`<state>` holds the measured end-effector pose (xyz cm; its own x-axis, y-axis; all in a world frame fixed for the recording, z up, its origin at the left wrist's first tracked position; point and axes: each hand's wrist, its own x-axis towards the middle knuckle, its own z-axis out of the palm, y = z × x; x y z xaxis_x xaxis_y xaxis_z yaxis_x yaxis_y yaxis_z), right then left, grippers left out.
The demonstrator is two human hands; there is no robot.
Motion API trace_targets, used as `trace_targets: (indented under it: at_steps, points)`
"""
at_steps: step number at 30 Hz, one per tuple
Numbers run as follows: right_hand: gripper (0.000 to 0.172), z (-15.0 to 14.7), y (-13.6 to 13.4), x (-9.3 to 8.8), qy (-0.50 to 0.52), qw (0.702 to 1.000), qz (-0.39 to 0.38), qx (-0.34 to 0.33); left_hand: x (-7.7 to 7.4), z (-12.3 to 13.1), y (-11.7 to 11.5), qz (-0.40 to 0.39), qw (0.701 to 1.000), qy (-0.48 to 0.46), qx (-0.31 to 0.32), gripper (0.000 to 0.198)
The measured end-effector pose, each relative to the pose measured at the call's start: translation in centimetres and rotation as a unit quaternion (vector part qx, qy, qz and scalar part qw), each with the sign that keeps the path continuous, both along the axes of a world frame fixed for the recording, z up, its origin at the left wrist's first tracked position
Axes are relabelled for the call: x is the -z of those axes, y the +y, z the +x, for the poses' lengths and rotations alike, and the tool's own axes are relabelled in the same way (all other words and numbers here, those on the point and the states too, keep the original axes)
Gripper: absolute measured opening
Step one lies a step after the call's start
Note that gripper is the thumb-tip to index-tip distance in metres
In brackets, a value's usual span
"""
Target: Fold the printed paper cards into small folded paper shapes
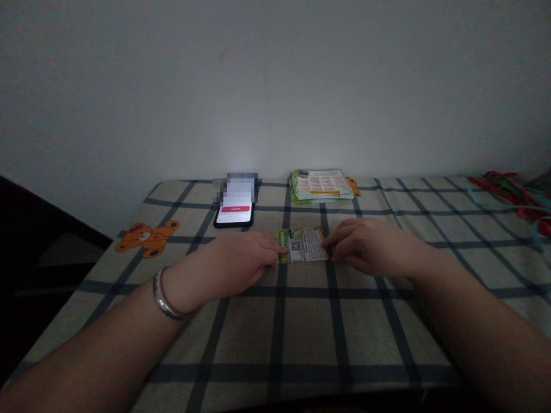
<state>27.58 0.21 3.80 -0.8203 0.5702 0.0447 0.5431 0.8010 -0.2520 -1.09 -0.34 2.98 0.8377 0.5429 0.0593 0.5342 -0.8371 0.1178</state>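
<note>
A small printed leaflet [307,245] with a QR code and green and orange borders lies flat on the checked tablecloth. My left hand [239,261], with a silver bangle at the wrist, is closed at its left end, and one fingertip rests on the paper. From the other side, the bent fingers of my right hand [372,246] hold the leaflet's right edge. Thumbs are mostly hidden beneath both hands. Beyond the leaflet sits a stack of printed leaflets [322,186], green-edged with red-and-white panels on top.
A phone [235,201] with a lit, partly blurred screen leans or lies near the wall [267,86]. An orange bear figure [146,238] is at the left of the tablecloth [245,338]. Red and green strips [512,192] are heaped at the far right.
</note>
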Motion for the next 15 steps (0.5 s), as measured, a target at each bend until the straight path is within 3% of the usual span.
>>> trace_targets:
  at_steps: [5,9,15]
  points:
    - [0.012,-0.9,0.0,0.5,0.006,0.998,0.041,0.042,1.3,1.0,0.2,0.075,0.997,-0.020,0.000,0.008]
    - [0.023,-1.9,0.0,1.3,-0.015,0.994,0.091,0.066,2.5,1.6,0.3,0.140,0.990,-0.022,-0.002,0.011]
    - [0.016,-2.7,0.2,2.0,-0.032,0.993,0.095,0.058,2.4,2.0,-0.6,0.164,0.986,0.009,-0.007,0.008]
